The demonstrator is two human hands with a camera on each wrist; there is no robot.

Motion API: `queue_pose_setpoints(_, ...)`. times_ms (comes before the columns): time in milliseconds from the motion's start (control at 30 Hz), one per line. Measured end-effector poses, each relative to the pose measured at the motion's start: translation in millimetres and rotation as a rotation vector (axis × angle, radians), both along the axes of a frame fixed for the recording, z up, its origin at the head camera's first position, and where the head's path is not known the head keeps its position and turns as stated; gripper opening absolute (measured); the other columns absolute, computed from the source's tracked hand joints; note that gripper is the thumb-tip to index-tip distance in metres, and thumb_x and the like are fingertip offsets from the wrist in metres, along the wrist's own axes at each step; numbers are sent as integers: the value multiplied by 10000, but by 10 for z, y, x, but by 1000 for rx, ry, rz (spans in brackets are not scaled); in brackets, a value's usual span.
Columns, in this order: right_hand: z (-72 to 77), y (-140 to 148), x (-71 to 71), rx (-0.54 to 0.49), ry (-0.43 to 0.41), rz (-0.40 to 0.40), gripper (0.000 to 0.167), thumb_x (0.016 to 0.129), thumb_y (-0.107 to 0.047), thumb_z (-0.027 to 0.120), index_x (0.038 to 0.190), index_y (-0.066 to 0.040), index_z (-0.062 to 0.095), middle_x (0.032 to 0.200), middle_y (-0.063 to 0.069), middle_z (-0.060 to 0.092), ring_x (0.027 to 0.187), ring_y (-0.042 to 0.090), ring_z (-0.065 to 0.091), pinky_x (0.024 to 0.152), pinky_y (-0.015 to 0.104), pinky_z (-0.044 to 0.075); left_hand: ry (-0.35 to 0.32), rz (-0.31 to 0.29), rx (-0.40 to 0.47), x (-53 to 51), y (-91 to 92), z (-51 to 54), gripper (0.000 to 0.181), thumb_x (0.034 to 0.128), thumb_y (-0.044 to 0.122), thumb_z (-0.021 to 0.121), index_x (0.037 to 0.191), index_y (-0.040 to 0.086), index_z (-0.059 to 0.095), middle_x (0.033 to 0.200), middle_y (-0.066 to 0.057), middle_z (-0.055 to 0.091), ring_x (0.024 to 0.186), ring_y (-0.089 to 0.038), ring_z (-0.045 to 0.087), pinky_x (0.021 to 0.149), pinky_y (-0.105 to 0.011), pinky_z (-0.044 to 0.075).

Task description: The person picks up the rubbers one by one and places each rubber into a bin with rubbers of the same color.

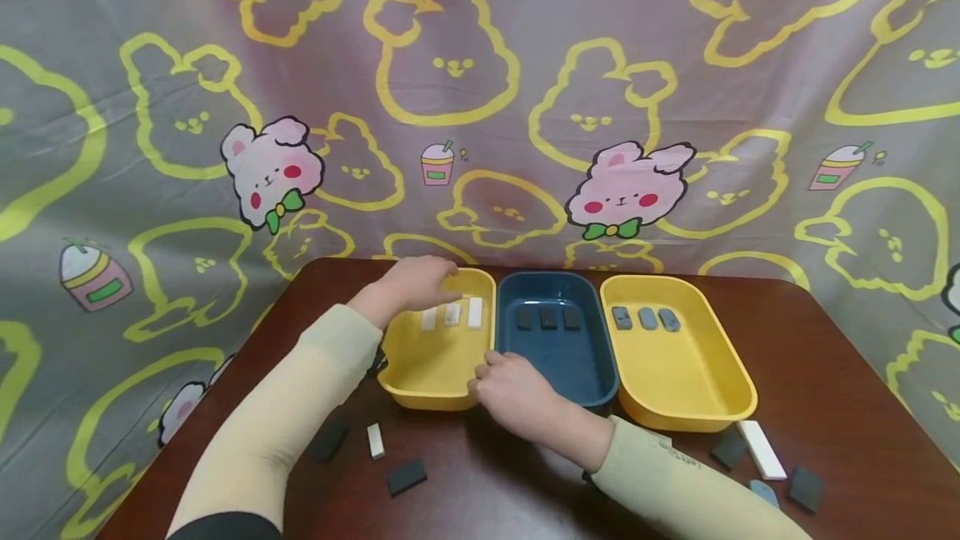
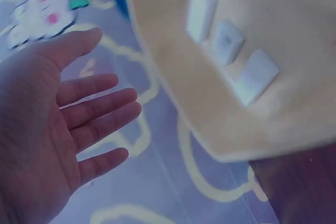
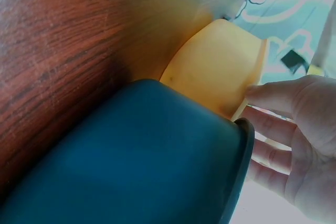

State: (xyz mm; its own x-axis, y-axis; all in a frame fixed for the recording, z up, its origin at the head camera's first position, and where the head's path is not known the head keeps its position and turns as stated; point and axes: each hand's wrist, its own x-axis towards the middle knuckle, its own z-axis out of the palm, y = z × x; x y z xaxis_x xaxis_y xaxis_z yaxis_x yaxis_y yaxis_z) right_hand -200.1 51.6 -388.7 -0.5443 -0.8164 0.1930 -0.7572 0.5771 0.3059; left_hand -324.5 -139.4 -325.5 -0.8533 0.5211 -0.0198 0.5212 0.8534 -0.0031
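Note:
My left hand (image 1: 420,283) hovers at the far left side of the left yellow bin (image 1: 442,365), its fingers spread and holding nothing in the left wrist view. Inside that bin, three white blocks (image 2: 202,14) stand in a row. My right hand (image 1: 517,394) grips the same bin's rim at its near right corner; in the right wrist view the thumb (image 3: 273,95) lies on the outer wall, with the other fingers beyond the rim. Beside it, a dark blue bin (image 1: 555,361) holds three dark blocks (image 1: 548,317).
A second yellow bin (image 1: 682,365) on the right holds three blue-grey pieces (image 1: 648,318). Loose on the table lie a small white block (image 1: 376,441) and a dark block (image 1: 407,477) at left, a white strip (image 1: 762,449) and dark pieces (image 1: 806,488) at right. A patterned curtain (image 1: 525,215) hangs behind.

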Motion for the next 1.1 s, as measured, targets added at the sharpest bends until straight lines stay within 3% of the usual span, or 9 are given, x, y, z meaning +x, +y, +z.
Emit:
queue_pose_setpoints(167, -5, -9, 4, -9, 12, 15, 61, 904, -148, 689, 915, -176, 743, 762, -40, 619, 722, 131, 487, 596, 214, 374, 78, 53, 162, 321, -394, 19, 497, 929, 403, 637, 1284, 56, 606, 1236, -107, 627, 1110, -277, 595, 918, -467, 467)
queue_pose_setpoints(367, -6, -7, 16, -13, 16, 23, 72, 906, -146, 687, 933, -175, 746, 774, -39, 630, 734, 130, 496, 600, 209, 376, 139, 133, 276, 773, -843, -147, 461, 898, 379, 689, 1230, 66, 628, 1180, -116, 640, 1066, -279, 602, 880, -492, 485)
queue_pose_setpoints(500, 9, -9, 15, 0, 9, 0, 74, 907, -164, 693, 948, -173, 753, 789, -36, 640, 737, 134, 496, 605, 214, 384, 140, 200, 327, 1063, -1059, -278, 439, 887, 363, 707, 1199, 61, 638, 1186, -139, 634, 1093, -324, 590, 886, -529, 473)
queue_pose_setpoints(667, 21, -6, 12, -3, -4, -9, 81, 904, -177, 700, 960, -166, 758, 792, -33, 647, 735, 137, 499, 605, 216, 385, 61, 270, 336, 1371, -1188, -438, 432, 868, 344, 731, 1168, 44, 653, 1140, -128, 649, 1048, -323, 615, 846, -521, 491)
queue_pose_setpoints(833, 22, 23, 17, -8, -5, -18, 87, 894, -188, 716, 967, -163, 756, 792, -34, 646, 741, 137, 508, 610, 213, 390, -34, 256, 302, 1517, -1129, -607, 457, 827, 335, 770, 1168, 51, 658, 1104, -76, 660, 982, -259, 645, 802, -462, 517)
queue_pose_setpoints(1000, 8, 27, 11, -14, 20, -7, 80, 888, -181, 721, 958, -161, 755, 786, -33, 642, 743, 138, 513, 614, 214, 397, -88, 215, 252, 1555, -1024, -667, 560, 754, 382, 818, 1170, 46, 652, 1106, -53, 655, 1031, -245, 623, 853, -452, 497)
queue_pose_setpoints(1100, -9, 9, 17, -17, 30, 9, 64, 896, -166, 708, 941, -165, 754, 780, -33, 637, 742, 136, 510, 607, 214, 393, -141, 185, 246, 1563, -997, -710, 471, 710, 383, 844, 1046, 96, 682, 965, 26, 655, 899, -183, 617, 792, -414, 501)
